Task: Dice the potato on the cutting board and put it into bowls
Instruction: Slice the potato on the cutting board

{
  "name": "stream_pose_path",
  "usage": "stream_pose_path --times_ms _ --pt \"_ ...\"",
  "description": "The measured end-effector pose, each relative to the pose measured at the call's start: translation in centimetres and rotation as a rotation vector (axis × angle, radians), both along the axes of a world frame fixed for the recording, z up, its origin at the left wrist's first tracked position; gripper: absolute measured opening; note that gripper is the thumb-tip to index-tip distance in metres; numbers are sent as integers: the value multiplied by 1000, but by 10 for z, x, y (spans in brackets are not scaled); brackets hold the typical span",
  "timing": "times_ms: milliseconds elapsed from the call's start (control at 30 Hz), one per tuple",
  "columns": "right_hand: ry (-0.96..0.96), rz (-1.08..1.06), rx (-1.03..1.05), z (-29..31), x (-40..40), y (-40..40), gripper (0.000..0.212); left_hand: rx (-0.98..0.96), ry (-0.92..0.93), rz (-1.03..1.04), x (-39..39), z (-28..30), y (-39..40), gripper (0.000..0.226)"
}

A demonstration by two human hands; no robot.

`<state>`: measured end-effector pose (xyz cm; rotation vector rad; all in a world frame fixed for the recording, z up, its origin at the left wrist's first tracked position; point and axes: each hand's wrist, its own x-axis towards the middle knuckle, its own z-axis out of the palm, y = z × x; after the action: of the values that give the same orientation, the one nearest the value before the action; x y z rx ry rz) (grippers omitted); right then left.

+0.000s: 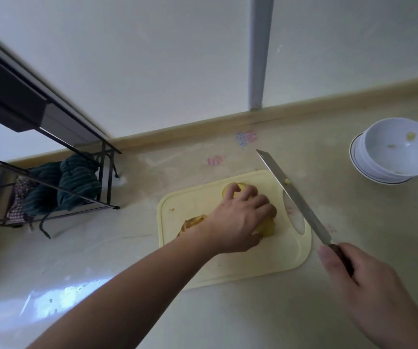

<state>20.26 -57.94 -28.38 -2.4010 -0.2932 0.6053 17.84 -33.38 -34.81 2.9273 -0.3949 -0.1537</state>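
**Still to cut: potato under the left hand, blade waiting to its right**

Right now the potato [265,229] lies on the cutting board [228,263], mostly hidden beneath the left hand [238,217], whose fingers curl over it and press it down. Its yellow flesh shows at the fingertips and by the thumb, so its long axis appears to run away from the person, though the hand covers too much to be sure. The right hand [369,280] grips the handle of the knife [296,197], held clear of the board, its blade slanting away and to the left, just right of the left knuckles. The potato sits left of the blade, so the coming cut probably means bringing the knife leftward and down beside those fingertips. The bowls [394,149] stand stacked beyond the right hand, well apart from the board on the desk [379,217].
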Motion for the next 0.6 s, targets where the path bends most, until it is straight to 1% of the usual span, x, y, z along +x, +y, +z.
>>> stream_pose_path --times_ms 67,133,200,267,333,400,467,533,600 --pt "-8 -16 15 0 -1 -1 97 -110 -13 173 11 4 -1 52" --pt "-12 -33 36 0 -1 -1 85 -229 -19 378 27 8 -4 49" --pt "-21 -35 48 -1 -2 -2 77 -264 7 512 42 7 -5 50" --pt "-26 -34 49 -2 -3 -3 77 -209 91 533 50 2 -4 51" --pt "-20 -39 58 -3 -4 -3 80 -151 168 481 50 -2 0 52" --pt "-1 -47 86 -1 -6 1 85 -185 174 431 43 0 9 57" --pt "43 -49 121 1 -7 5 85 -313 59 405 26 9 22 52" --pt "120 -5 145 -1 -11 12 84 -421 -141 459 -6 18 40 38" --pt "216 73 183 -4 -19 23 78 -486 -374 548 -50 21 53 28"
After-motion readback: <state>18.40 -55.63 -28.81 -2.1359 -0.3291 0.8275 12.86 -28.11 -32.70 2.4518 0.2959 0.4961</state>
